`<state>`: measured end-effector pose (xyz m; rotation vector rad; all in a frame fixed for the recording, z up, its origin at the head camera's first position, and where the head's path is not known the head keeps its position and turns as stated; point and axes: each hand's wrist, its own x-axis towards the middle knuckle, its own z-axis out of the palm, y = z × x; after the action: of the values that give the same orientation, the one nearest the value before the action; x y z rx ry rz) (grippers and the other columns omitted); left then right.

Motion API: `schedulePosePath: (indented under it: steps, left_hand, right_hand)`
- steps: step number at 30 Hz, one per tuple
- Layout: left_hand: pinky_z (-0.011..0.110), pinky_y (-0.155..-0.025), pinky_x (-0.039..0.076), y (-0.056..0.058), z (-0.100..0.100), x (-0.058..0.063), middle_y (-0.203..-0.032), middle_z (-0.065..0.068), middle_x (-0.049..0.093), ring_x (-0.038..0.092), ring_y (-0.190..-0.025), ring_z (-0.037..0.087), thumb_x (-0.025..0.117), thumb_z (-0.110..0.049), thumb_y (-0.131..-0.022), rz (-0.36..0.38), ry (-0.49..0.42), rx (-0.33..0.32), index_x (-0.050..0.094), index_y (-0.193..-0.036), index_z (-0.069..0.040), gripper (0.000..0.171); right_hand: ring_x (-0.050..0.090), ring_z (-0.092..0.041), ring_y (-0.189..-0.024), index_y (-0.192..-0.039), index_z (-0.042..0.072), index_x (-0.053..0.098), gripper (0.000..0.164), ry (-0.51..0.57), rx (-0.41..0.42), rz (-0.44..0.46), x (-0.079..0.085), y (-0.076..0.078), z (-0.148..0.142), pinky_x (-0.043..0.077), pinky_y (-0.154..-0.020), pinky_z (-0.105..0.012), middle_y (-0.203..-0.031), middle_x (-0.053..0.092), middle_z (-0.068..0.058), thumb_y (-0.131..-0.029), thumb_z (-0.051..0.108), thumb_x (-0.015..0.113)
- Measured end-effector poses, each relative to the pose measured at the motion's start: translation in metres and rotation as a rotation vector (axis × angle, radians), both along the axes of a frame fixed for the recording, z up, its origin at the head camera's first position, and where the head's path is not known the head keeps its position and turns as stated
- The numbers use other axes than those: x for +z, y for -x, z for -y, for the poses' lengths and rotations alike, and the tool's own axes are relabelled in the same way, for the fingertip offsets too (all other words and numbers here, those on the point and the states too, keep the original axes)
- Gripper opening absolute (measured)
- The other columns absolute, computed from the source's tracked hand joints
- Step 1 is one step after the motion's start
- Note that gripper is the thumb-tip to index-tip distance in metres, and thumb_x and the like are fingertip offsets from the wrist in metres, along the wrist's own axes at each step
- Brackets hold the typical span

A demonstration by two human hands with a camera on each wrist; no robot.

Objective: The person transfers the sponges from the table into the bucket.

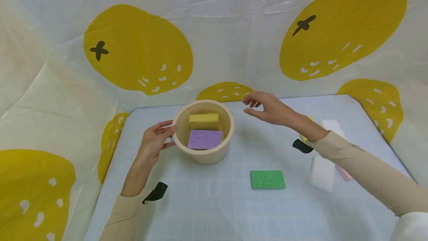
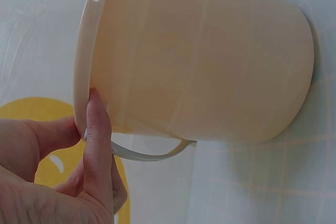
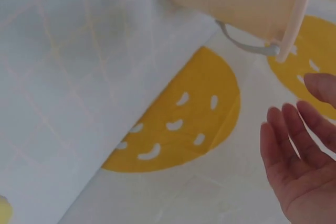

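Observation:
A cream bucket (image 1: pixel 214 155) stands upright on the table, with a yellow sponge (image 1: pixel 204 121) and a purple sponge (image 1: pixel 204 139) inside it. My left hand (image 1: pixel 154 141) pinches the bucket's left rim between thumb and fingers; the left wrist view shows this grip close by the handle (image 2: pixel 149 156), which hangs behind the bucket. To the right of the bucket, my right hand (image 1: pixel 267 108) is raised and apart from it, fingers loosely bent and holding nothing. In the right wrist view the palm side of the right hand (image 3: pixel 302 161) shows beneath the bucket's rim.
A green sponge (image 1: pixel 268 179) lies on the checked blue tablecloth (image 1: pixel 207 203), right of the middle. Further right are a white sponge (image 1: pixel 322 173), another white piece (image 1: pixel 333 126) and a pink one (image 1: pixel 344 173), partly under the right forearm. A lemon-print cloth (image 1: pixel 227 55) hangs behind.

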<state>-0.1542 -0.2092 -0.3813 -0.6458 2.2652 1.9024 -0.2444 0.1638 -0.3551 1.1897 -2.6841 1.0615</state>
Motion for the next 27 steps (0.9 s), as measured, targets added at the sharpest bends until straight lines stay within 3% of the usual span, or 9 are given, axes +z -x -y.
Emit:
schedulePosePath:
  steps: [14,27]
  left_hand:
    - [0.029,-0.077,0.063,0.001,0.000,0.000,-0.129,0.014,0.063,0.064,-0.097,0.017,0.073,-0.027,-0.098,0.001,0.002,-0.003,0.059,-0.142,-0.009,0.049]
    - [0.028,-0.077,0.063,0.000,0.000,-0.001,-0.130,0.014,0.063,0.064,-0.098,0.016,0.072,-0.026,-0.098,0.008,0.008,-0.002,0.059,-0.142,-0.010,0.049]
  right_hand:
    - [0.065,-0.023,-0.100,-0.118,0.003,0.068,0.027,-0.011,-0.044,0.030,-0.015,-0.012,-0.021,0.059,-0.090,-0.046,-0.112,0.070,-0.007,-0.094,0.013,0.077]
    - [0.066,-0.020,-0.099,-0.120,0.006,0.068,0.030,-0.012,-0.075,0.054,-0.040,-0.035,-0.038,0.060,-0.090,-0.042,-0.113,0.070,-0.003,-0.094,0.015,0.077]
